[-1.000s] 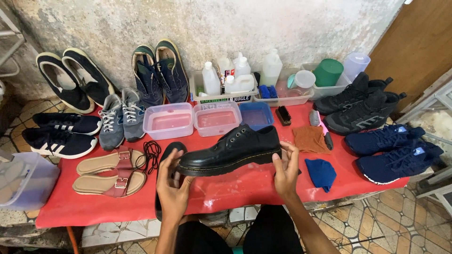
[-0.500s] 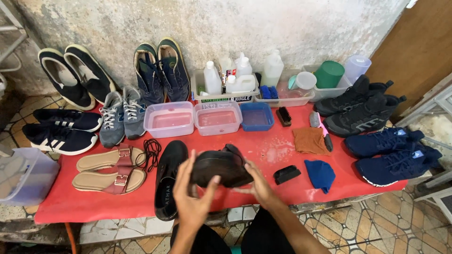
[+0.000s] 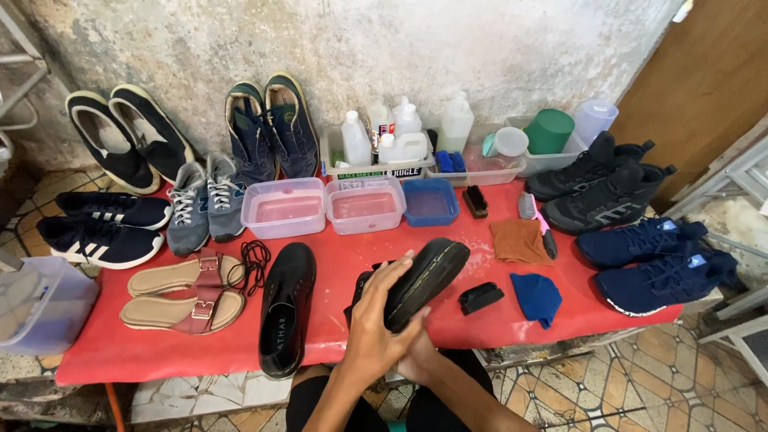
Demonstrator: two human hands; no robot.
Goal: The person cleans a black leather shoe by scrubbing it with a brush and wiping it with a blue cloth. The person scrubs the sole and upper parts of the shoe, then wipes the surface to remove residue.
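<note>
two bare hands hold a black leather shoe (image 3: pixel 422 280) tilted sole-up over the near edge of the red-covered table (image 3: pixel 160 352). the left hand (image 3: pixel 378 320) wraps its grip closed over the sole; the right hand (image 3: pixel 418 362) sits beneath, grip hidden, cannot tell. its matching black shoe (image 3: pixel 286 308) lies just left; pink plastic tubs (image 3: pixel 324 206) stand farther back.

wall (image 3: pixel 512 48): stained plaster | floor (image 3: pixel 640 392): patterned tile | door (image 3: pixel 712 80): brown wood, rt
</note>
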